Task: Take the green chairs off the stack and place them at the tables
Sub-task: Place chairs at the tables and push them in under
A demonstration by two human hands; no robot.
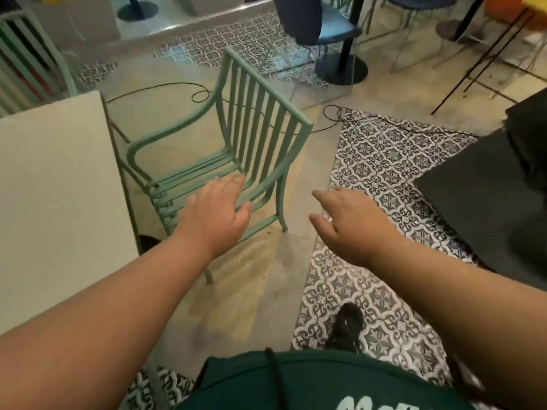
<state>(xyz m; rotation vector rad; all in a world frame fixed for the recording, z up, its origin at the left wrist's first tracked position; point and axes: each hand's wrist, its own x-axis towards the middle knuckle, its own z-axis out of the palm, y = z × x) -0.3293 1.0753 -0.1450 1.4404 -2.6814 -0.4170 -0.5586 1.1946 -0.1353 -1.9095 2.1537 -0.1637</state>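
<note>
A pale green metal chair (pixel 260 122) with a slatted back and curved armrests stands on the floor beside a white table (pixel 56 196), its seat turned toward the table. My left hand (pixel 216 214) hovers open in front of the chair's near armrest, fingers spread, holding nothing. My right hand (pixel 349 223) is open to the right of the chair, over the patterned tiles, apart from the chair. Another green slatted chair (pixel 26 57) shows at the far left edge, partly cut off.
A dark table (pixel 485 202) juts in from the right. Black cables (pixel 334 113) lie across the floor behind the chair. A blue chair (pixel 331 28) and a black round table base (pixel 340 69) stand at the back. My black shoe (pixel 347 327) rests on the patterned tiles.
</note>
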